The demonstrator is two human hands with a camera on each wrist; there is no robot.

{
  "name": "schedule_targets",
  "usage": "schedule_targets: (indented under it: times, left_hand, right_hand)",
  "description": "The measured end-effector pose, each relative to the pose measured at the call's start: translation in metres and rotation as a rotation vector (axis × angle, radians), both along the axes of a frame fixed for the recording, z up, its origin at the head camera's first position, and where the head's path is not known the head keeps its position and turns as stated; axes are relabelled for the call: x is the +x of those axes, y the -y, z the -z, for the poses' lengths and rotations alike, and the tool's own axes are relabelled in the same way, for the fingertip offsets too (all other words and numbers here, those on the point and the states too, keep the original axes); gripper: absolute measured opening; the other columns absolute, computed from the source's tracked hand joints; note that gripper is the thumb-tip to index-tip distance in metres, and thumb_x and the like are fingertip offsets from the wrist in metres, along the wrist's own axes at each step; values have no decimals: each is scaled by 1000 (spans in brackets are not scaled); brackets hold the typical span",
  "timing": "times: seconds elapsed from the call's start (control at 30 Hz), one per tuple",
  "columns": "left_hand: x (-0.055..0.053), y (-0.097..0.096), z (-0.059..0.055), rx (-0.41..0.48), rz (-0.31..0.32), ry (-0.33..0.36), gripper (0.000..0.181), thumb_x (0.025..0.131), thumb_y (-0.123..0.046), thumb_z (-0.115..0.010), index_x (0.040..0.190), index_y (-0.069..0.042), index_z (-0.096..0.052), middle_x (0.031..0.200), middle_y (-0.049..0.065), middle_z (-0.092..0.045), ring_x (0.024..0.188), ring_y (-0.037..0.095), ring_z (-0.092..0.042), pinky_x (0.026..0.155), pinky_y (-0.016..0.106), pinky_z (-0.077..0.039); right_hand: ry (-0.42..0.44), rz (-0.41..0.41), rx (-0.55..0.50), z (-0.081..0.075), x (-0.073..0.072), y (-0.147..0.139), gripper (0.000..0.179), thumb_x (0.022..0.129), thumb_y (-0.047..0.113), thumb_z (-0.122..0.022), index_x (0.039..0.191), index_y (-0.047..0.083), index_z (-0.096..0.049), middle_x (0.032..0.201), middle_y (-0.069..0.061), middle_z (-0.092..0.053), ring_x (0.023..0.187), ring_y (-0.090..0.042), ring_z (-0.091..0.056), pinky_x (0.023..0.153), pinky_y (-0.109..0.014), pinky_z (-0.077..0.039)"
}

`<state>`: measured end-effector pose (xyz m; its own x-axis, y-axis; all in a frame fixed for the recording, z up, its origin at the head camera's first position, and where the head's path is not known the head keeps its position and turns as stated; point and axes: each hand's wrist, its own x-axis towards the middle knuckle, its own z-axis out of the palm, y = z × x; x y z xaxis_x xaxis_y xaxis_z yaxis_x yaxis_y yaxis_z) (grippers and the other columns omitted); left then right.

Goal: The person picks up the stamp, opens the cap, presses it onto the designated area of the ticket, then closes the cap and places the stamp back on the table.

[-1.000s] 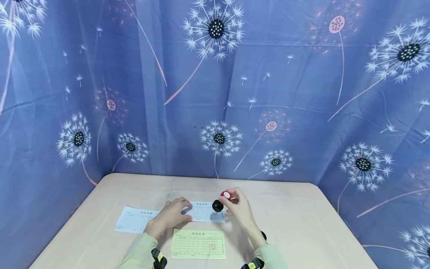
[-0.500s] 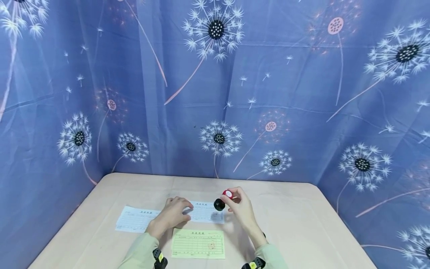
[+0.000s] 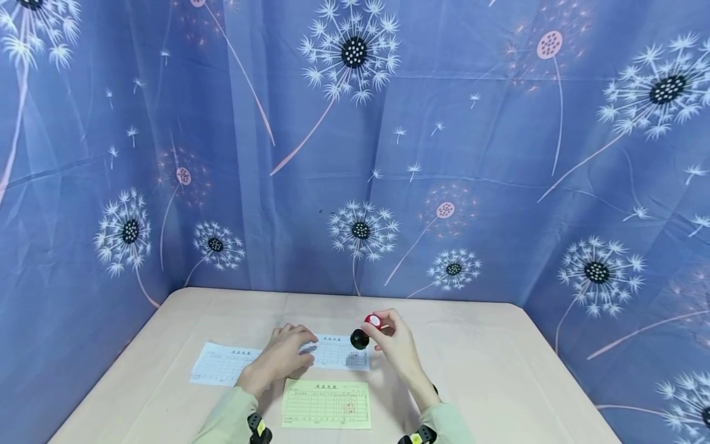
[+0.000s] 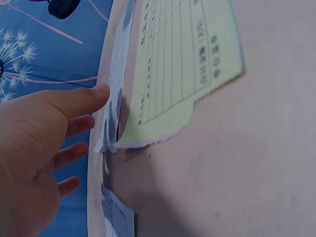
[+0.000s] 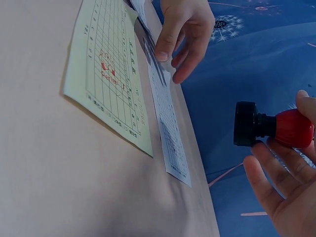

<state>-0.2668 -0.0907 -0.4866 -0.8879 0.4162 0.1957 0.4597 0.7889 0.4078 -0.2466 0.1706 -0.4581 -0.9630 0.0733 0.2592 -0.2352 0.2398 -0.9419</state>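
My right hand holds a round stamp by its red knob, thumb and fingers around it. The stamp's black base hangs over the right end of a pale blue form slip, above the table. That end of the slip bears a faint print. At the slip's left end my left hand hovers with loosely bent fingers, holding nothing. In the left wrist view its thumb overlaps the slip's edge. Nearer me lies a yellow-green form slip with a red stamp mark on its right part.
Another blue slip lies to the left, partly covered by my left wrist in the head view. Beige cloth covers the table. A blue dandelion-print curtain stands behind the table's back edge and along both sides.
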Motion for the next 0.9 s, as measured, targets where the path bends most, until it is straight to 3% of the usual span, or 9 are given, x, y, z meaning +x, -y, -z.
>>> schedule_targets:
  times: [0.27, 0.57, 0.7, 0.9]
  left_hand:
    - [3, 22, 1, 51, -28, 17, 30, 89, -24, -73, 117, -15, -70, 122, -2, -65, 123, 27, -54, 112, 54, -32]
    - [12, 58, 0, 69, -84, -9, 29, 87, -23, -75, 114, -15, -71, 122, -1, -66, 118, 27, -58, 106, 53, -39]
    - [14, 69, 2, 82, -107, 5, 29, 86, -23, -76, 114, -16, -71, 121, -1, -67, 120, 28, -58, 106, 53, -39]
    - [22, 88, 1, 52, -145, 7, 31, 87, -24, -74, 116, -15, -71, 123, 2, -66, 123, 31, -57, 106, 56, -39]
  right_hand:
    - [-2, -6, 5, -2, 0, 1, 30, 84, 25, -80, 107, 13, -64, 92, -6, -72, 73, -10, -64, 60, -39, -59]
    - [-2, 0, 11, -2, 1, 0, 31, 84, 25, -80, 106, 12, -64, 93, -11, -71, 74, -20, -66, 58, -35, -58]
    - [-7, -12, 12, -1, 1, 2, 33, 84, 23, -80, 108, 8, -64, 93, -12, -72, 72, -12, -64, 58, -36, -58]
    - [-5, -36, 14, -25, 19, 12, 29, 86, 12, -77, 108, 1, -63, 93, -15, -70, 69, -7, -62, 58, -37, -59]
